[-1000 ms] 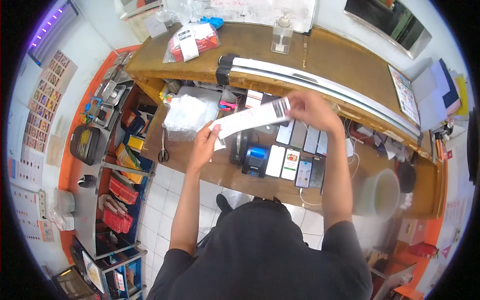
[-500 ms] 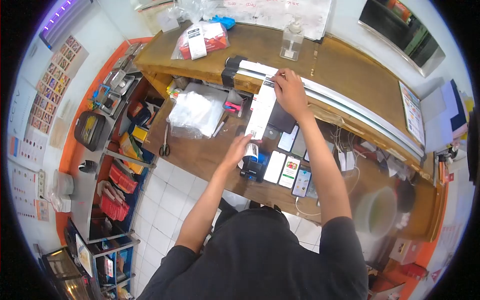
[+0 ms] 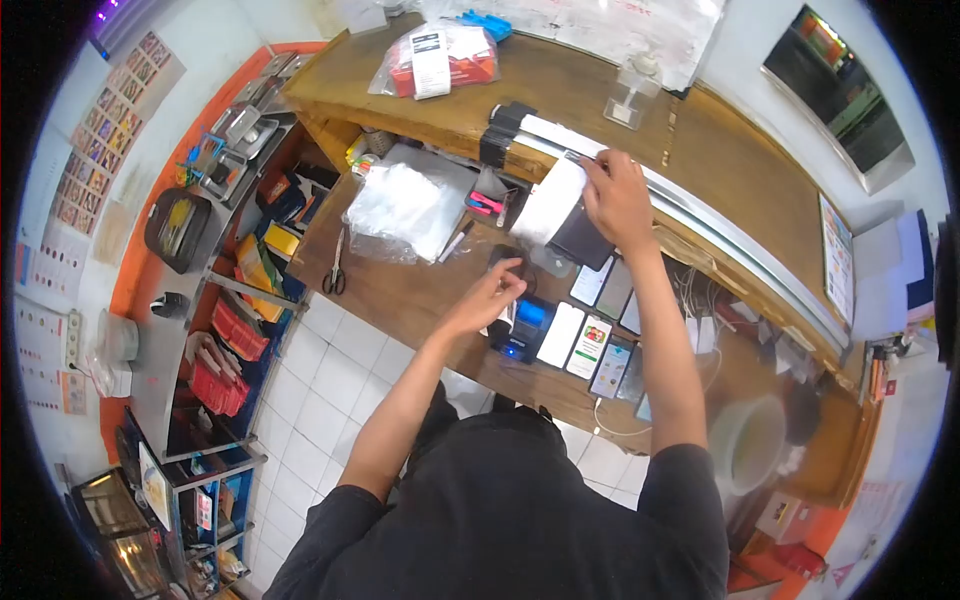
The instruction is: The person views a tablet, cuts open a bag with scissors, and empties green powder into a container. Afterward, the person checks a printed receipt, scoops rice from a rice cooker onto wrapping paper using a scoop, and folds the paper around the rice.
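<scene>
My right hand (image 3: 618, 195) is closed on the top end of a white paper strip (image 3: 556, 200), which hangs in front of the shelf edge. Below and to the left, my left hand (image 3: 490, 297) has its fingers apart and is off the strip. It hovers beside a small black and blue printer (image 3: 526, 330). Several phones lie to the right of the printer, among them a white-screened phone (image 3: 560, 336) and one with a green and red picture (image 3: 589, 347). Behind the strip is a dark box-like thing (image 3: 580, 238).
Scissors (image 3: 334, 265), a stack of clear plastic bags (image 3: 405, 210) and a pink stapler-like item (image 3: 485, 204) lie on the desk (image 3: 385, 292). Above, the raised shelf (image 3: 560, 75) bears a wrapped red package (image 3: 470, 70) and a pump bottle (image 3: 633, 92). A translucent bin (image 3: 748, 445) stands right.
My left hand has let go of the strip's lower end and opened near the printer. My right hand still grips the top end. The whole view has shifted and turned slightly.
</scene>
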Demonstrator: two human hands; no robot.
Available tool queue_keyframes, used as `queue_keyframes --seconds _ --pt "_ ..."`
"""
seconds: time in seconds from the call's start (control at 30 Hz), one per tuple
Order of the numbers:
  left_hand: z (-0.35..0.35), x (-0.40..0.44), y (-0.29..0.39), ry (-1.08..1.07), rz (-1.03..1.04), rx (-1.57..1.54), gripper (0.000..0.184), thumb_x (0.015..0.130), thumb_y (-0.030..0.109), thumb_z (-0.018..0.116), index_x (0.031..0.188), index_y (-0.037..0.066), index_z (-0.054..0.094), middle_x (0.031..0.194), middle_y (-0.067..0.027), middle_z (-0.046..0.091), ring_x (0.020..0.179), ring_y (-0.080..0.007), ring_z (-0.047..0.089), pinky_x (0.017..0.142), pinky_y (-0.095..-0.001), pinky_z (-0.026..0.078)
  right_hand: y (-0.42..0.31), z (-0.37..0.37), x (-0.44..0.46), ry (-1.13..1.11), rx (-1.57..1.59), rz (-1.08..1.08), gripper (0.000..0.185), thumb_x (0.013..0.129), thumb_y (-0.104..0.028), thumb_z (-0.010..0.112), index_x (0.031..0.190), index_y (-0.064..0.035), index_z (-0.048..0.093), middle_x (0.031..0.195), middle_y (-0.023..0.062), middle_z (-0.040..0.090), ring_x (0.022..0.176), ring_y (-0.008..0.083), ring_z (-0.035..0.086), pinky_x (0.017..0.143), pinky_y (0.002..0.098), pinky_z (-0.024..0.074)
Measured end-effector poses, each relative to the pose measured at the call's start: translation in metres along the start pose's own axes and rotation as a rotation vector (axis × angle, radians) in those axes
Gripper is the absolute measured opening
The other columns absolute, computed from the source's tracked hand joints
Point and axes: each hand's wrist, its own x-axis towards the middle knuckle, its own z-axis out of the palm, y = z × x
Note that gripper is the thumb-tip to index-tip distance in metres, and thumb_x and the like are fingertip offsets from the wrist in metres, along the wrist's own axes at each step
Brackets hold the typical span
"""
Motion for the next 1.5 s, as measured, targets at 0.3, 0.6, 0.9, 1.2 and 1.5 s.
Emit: queue_keyframes --seconds 0.3,0.6,0.9,1.2,1.5 --pt "-0.148 -0.141 -0.129 0.230 0.152 -0.078 0.048 0.084 -0.006 0.052 0.129 0.009 0.041 0.123 -0.0106 0.052 0.107 -0.0182 0.057 0.087 -0.0326 0.050 -0.024 0.008 0.002 -0.035 -0.062 0.011 0.033 0.079 -0.005 0.058 0.111 -0.0015 0.062 0.100 0.0145 0.057 0.096 0.0332 0.054 0.087 0.0427 0.0433" --pt "-0.346 -0.327 -0.063 0.779 0.190 -0.380 0.020 0.087 -0.004 0.061 0.107 0.000 0.062 0.122 -0.0099 0.062 0.105 -0.0162 0.058 0.089 -0.0297 0.047 -0.453 0.121 0.066 -0.475 1.429 0.545 0.032 0.092 -0.010 0.065 0.121 -0.0023 0.054 0.104 0.0061 0.066 0.094 0.0114 0.059 0.085 0.0276 0.0479" --pt "-0.438 -0.490 -0.034 0.885 0.258 -0.253 0.069 0.080 -0.016 0.050 0.143 0.012 0.047 0.147 -0.0060 0.037 0.099 -0.0117 0.056 0.076 -0.0211 0.051 -0.706 0.144 0.125 -0.821 1.869 0.355 0.065 0.085 0.012 0.061 0.140 -0.0024 0.030 0.106 0.0107 0.062 0.100 0.0145 0.064 0.084 0.0235 0.0508" --pt "-0.456 -0.583 -0.046 1.162 0.109 -0.121 0.071 0.077 -0.014 0.056 0.143 0.009 0.046 0.147 -0.0079 0.037 0.094 -0.0086 0.055 0.074 -0.0197 0.051 -0.810 0.157 0.138 -1.044 1.825 0.097 0.062 0.084 0.013 0.061 0.140 0.0015 0.037 0.115 0.0105 0.058 0.096 0.0131 0.065 0.083 0.0246 0.0517" --pt "-0.467 -0.629 -0.067 1.330 0.029 -0.151 0.068 0.078 -0.009 0.060 0.142 0.010 0.048 0.144 -0.0075 0.040 0.090 -0.0122 0.057 0.070 -0.0233 0.053 -0.868 0.187 0.146 -1.318 1.764 -0.144 0.066 0.085 0.012 0.061 0.145 0.0021 0.034 0.135 0.0143 0.046 0.096 0.0148 0.064 0.081 0.0253 0.0512"
